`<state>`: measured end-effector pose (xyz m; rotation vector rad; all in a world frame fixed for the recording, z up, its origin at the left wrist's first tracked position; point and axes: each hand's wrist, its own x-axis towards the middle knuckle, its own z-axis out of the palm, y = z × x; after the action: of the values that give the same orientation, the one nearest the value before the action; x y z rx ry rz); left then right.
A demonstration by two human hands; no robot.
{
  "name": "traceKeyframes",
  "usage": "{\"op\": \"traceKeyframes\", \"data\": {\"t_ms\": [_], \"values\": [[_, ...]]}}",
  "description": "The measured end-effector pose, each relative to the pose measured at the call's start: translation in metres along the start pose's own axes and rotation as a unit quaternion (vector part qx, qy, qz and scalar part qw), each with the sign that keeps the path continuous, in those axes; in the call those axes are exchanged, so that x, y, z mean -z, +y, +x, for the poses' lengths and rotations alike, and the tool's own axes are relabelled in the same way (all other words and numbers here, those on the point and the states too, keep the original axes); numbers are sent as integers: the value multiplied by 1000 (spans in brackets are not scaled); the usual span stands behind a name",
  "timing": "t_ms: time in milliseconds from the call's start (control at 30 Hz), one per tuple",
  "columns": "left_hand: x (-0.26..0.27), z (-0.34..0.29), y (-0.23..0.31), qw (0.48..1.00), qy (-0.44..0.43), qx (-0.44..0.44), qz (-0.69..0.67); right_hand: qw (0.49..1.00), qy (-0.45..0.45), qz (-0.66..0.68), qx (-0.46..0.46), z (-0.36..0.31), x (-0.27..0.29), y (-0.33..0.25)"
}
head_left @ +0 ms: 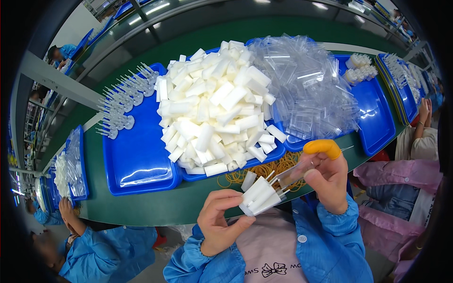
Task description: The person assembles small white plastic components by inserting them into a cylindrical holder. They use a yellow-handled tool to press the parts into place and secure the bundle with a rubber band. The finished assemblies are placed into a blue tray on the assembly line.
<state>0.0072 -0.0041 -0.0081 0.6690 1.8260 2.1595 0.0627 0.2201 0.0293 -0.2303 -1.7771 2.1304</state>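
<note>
A green tabletop [151, 207] is stretching from left to right here, and blue trays [130, 158] are sitting side by side along it. Toward the near edge, tan rubber bands [270, 169] are lying loosely heaped.

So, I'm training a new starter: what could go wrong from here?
Thin prongs on the white bundle in the left hand might snag the clear sleeve in the right hand. The white heap rises above its blue tray, so a knock might spill some among the rubber bands.
</note>
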Motion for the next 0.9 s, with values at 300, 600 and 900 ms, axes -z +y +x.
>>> {"op": "traceKeyframes", "data": {"t_ms": [300,600,900], "values": [[-2,1,5,1000,-9,-13,25,997,-45,29,-55,1,-2,-5],[-8,8,27,977,-86,-12,197,996,-67,31,-58,-2,5,-2],[-3,10,23,964,-157,-49,209,996,-85,32,-1,-1,2,-6]]}}
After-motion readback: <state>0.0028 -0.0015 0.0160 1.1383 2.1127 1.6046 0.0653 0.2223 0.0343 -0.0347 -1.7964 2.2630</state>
